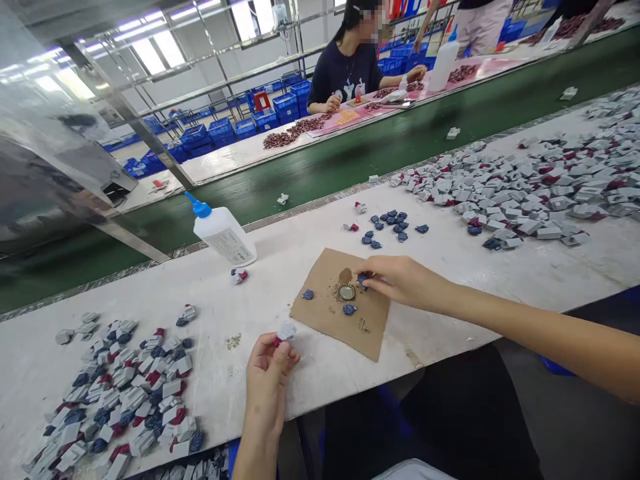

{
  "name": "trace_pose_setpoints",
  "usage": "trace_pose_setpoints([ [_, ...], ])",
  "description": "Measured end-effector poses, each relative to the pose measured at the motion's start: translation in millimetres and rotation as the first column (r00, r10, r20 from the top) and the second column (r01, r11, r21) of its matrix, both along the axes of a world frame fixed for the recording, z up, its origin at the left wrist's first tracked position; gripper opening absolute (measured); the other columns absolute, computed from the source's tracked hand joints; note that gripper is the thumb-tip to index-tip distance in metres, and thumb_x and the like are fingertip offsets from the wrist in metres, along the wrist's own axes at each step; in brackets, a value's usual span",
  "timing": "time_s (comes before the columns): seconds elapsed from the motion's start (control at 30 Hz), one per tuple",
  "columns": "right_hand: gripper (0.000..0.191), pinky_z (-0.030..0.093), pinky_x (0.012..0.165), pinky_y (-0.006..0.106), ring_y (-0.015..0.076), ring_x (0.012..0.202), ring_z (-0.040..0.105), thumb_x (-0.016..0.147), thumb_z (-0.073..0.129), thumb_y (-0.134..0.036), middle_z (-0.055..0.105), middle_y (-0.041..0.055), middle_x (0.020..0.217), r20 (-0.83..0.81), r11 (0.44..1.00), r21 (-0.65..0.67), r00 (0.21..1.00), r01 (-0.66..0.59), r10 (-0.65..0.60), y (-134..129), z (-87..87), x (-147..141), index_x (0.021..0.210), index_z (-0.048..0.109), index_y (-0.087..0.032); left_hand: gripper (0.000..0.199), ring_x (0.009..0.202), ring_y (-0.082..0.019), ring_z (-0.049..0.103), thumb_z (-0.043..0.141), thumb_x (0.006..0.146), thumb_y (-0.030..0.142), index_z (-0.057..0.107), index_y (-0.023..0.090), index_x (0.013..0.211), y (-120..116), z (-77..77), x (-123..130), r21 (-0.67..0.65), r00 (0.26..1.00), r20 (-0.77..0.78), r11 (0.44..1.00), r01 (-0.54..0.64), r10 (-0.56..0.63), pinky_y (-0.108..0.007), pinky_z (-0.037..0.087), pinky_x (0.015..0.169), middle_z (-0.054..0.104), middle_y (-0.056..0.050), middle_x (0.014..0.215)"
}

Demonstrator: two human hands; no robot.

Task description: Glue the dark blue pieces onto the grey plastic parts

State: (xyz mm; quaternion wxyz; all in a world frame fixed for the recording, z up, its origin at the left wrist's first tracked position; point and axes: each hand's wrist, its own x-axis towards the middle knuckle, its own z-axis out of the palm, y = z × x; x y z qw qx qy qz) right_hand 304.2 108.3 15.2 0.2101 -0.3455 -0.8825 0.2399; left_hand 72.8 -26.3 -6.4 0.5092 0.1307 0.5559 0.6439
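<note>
My left hand [273, 367] is closed on a small grey and red piece [286, 333], held up over the table's front edge. Over the right part of a brown cardboard sheet [320, 327], my right hand [390, 281] pinches a small dark blue piece [364, 280]. Beside those fingertips a bottle cap [347, 292] lies on the cardboard. Two more blue pieces rest there, one at the left [307, 294] and one below the cap [349, 309].
A glue bottle [227, 237] stands behind the cardboard. Assembled pieces are heaped at the left [125, 393], grey and red ones at the right [530, 187]. Loose blue pieces [393, 219] lie behind my right hand. Beyond the green conveyor [320, 167] sits a person [345, 73].
</note>
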Motion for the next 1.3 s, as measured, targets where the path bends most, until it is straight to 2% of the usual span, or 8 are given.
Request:
trace_pose_setpoints([
  [0.17,0.026,0.045,0.066,0.031,0.0206,0.083,0.057,0.08,0.039,-0.005,0.061,0.0099,0.089,0.404,0.932,0.223,0.897,-0.285,0.178,5.4,-13.4,-29.0,0.096,0.055,-0.015,0.032,0.053,-0.009,0.061,0.079,0.048,0.03,0.062,0.014,0.07,-1.3,1.6,18.7,0.018,0.996,0.089,1.0,-0.025,0.023,-0.016,0.05,0.051,0.063,0.002,0.059],
  [0.37,0.023,0.043,0.062,0.028,0.0204,0.079,0.056,0.073,0.046,0.0,0.062,0.0078,0.08,0.547,0.877,0.204,0.794,-0.435,0.267,8.4,-4.3,-40.0,0.086,0.058,-0.015,0.028,0.063,-0.012,0.065,0.08,0.049,0.023,0.065,0.013,0.07,-0.9,0.1,28.7,0.024,0.973,0.228,0.999,-0.035,0.029,-0.014,0.049,0.053,0.068,-0.002,0.066],
  [0.43,0.019,0.044,0.061,0.028,0.0189,0.076,0.058,0.075,0.047,-0.004,0.063,0.007,0.081,0.455,0.905,0.198,0.853,-0.378,0.257,3.7,4.5,-40.2,0.086,0.059,-0.015,0.025,0.066,-0.012,0.066,0.078,0.052,0.022,0.066,0.013,0.072,-2.2,0.4,29.5,0.046,0.969,0.246,0.999,-0.012,0.001,-0.013,0.05,0.055,0.069,-0.003,0.07],
  [0.53,0.013,0.047,0.062,0.026,0.0157,0.073,0.06,0.079,0.051,-0.016,0.065,0.0056,0.084,0.108,0.967,0.128,0.973,-0.219,0.206,-13.2,21.2,-39.4,0.089,0.06,-0.016,0.023,0.069,-0.011,0.066,0.077,0.056,0.022,0.067,0.013,0.074,-4.8,2.1,30.6,0.077,0.961,0.273,0.997,0.026,-0.046,-0.013,0.05,0.056,0.07,-0.003,0.075],
  [0.67,0.011,0.05,0.07,0.023,0.0141,0.079,0.062,0.079,0.055,-0.024,0.067,0.0031,0.085,-0.187,0.973,0.073,0.956,-0.218,0.228,-44.1,42.8,-40.4,0.085,0.061,-0.018,0.021,0.067,-0.01,0.065,0.076,0.056,0.023,0.066,0.014,0.073,-7.8,7.8,34.9,0.096,0.941,0.327,0.993,0.065,-0.093,-0.012,0.049,0.054,0.069,-0.002,0.073],
  [0.9,0.01,0.05,0.071,0.022,0.0134,0.08,0.063,0.081,0.055,-0.023,0.068,0.0049,0.082,-0.223,0.939,0.168,0.916,-0.301,0.334,-60.0,52.8,-45.3,0.079,0.062,-0.016,0.022,0.065,-0.009,0.065,0.077,0.056,0.024,0.066,0.015,0.073,-11.6,21.5,42.9,0.136,0.936,0.325,0.986,0.094,-0.134,-0.011,0.048,0.053,0.069,0.0,0.07],
  [1.1,0.016,0.049,0.064,0.022,0.0141,0.075,0.063,0.084,0.049,-0.02,0.067,0.0077,0.081,-0.19,0.914,0.258,0.911,-0.313,0.366,-63.1,56.3,-46.9,0.076,0.062,-0.015,0.024,0.061,-0.01,0.065,0.077,0.055,0.023,0.062,0.014,0.071,-14.2,27.1,47.1,0.114,0.954,0.294,0.993,0.022,-0.054,-0.012,0.048,0.051,0.068,0.001,0.065],
  [1.3,0.011,0.048,0.061,0.021,0.0134,0.071,0.062,0.08,0.055,-0.018,0.066,0.0069,0.075,-0.244,0.928,0.223,0.905,-0.298,0.349,-67.0,51.1,-51.6,0.073,0.061,-0.014,0.022,0.06,-0.009,0.064,0.075,0.059,0.023,0.058,0.014,0.071,-15.6,27.4,48.5,0.142,0.975,0.205,0.988,0.054,-0.083,-0.012,0.048,0.051,0.067,0.001,0.067],
])
